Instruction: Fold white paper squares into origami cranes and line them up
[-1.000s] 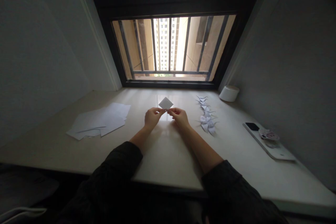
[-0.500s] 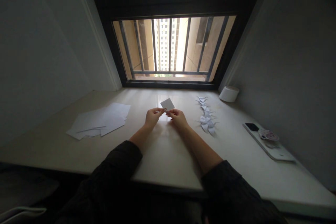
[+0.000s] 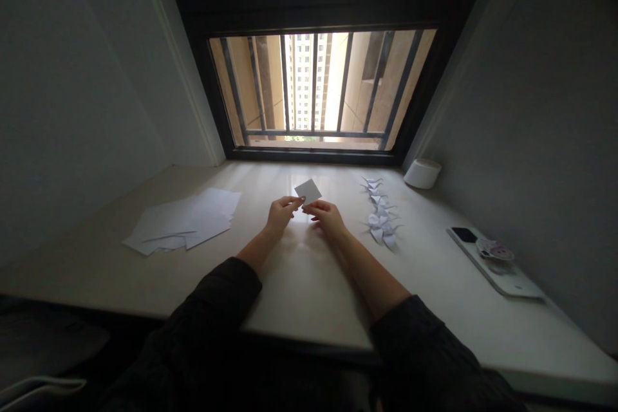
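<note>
A small folded square of white paper (image 3: 309, 189) is held up above the sill, turned so that one corner points toward me. My left hand (image 3: 282, 212) pinches it near its lower left edge, thumb and fingers pressed together. At the lower corner, the fingertips of my right hand (image 3: 328, 214) close on the same paper. To the right of my hands stands a row of several folded paper cranes (image 3: 379, 226), some overlapping one another.
A loose stack of white paper sheets (image 3: 207, 215) lies on the pale sill (image 3: 304, 296) at left. At right are a white cylindrical object (image 3: 422, 174) and a phone (image 3: 516, 283) with a round grip on its back. A dark-framed window (image 3: 313, 156) closes off the far side.
My left fingers have shifted slightly up along the paper's left edge. My right fingertips have moved a little at the lower corner. The cranes and sheets stay put.
</note>
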`<act>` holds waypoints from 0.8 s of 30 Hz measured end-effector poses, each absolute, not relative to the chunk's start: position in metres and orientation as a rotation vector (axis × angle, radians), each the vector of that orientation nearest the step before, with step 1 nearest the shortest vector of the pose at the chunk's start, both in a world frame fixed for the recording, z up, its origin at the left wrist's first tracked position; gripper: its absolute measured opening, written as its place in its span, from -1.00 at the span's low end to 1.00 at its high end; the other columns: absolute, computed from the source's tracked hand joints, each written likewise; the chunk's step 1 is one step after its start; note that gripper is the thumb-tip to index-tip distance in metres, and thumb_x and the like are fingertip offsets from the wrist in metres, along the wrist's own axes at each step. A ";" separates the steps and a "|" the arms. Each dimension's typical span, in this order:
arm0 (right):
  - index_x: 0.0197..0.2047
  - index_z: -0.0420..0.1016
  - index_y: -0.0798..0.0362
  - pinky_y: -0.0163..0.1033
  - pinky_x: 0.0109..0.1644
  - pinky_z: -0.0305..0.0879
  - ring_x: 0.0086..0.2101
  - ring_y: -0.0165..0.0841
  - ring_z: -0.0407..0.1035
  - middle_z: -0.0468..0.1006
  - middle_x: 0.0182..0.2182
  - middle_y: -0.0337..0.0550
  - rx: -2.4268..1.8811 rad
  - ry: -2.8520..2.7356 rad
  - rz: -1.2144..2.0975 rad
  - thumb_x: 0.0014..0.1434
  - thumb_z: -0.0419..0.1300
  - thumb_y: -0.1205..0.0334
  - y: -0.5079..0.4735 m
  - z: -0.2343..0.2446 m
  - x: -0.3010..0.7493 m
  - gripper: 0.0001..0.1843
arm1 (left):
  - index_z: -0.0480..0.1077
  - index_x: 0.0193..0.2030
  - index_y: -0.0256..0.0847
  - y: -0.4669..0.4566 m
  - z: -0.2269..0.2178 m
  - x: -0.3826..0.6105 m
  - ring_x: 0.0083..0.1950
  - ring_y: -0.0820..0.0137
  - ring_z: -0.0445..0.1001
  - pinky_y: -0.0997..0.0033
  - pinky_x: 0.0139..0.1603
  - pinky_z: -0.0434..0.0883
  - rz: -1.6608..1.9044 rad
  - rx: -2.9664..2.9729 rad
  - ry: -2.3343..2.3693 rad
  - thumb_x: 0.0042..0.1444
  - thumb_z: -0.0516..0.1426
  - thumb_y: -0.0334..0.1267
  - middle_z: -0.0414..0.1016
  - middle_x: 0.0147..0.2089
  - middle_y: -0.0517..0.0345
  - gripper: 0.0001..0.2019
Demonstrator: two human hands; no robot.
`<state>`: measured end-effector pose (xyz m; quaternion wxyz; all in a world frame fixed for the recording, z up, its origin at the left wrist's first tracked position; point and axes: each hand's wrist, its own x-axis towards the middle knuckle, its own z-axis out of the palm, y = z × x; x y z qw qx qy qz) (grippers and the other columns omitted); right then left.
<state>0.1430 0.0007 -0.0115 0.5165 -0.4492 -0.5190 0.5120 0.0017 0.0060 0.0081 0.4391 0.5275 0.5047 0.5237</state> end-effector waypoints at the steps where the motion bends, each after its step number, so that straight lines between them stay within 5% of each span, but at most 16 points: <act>1: -0.47 0.53 0.06 -0.33 -0.43 0.18 -0.44 -0.38 0.38 0.57 -0.46 -0.15 -1.086 -1.246 1.231 -0.22 0.31 0.02 0.000 -0.012 0.142 -0.71 | 0.51 -0.44 -0.25 0.008 0.010 -0.001 -0.43 0.47 0.31 0.53 -0.50 0.23 1.318 1.276 1.266 -0.24 0.24 0.11 0.39 -0.50 0.12 -0.58; 14: -0.52 0.51 0.08 -0.31 -0.43 0.19 -0.46 -0.36 0.38 0.54 -0.54 -0.16 -1.090 -1.269 1.174 -0.21 0.30 0.02 0.002 -0.017 0.142 -0.72 | 0.50 -0.17 -0.22 0.019 0.021 -0.025 -0.30 0.40 0.42 0.51 -0.44 0.29 1.421 1.267 1.359 -0.13 0.13 0.22 0.50 -0.12 -0.05 -0.44; 24: -0.53 0.49 0.07 -0.29 -0.36 0.16 -0.43 -0.36 0.37 0.54 -0.53 -0.17 -1.046 -1.315 1.236 -0.20 0.29 0.09 -0.004 -0.007 0.142 -0.78 | 0.52 -0.41 -0.27 0.009 0.011 -0.011 -0.36 0.43 0.41 0.50 -0.38 0.27 1.181 1.361 1.207 -0.20 0.25 0.10 0.47 -0.47 0.09 -0.59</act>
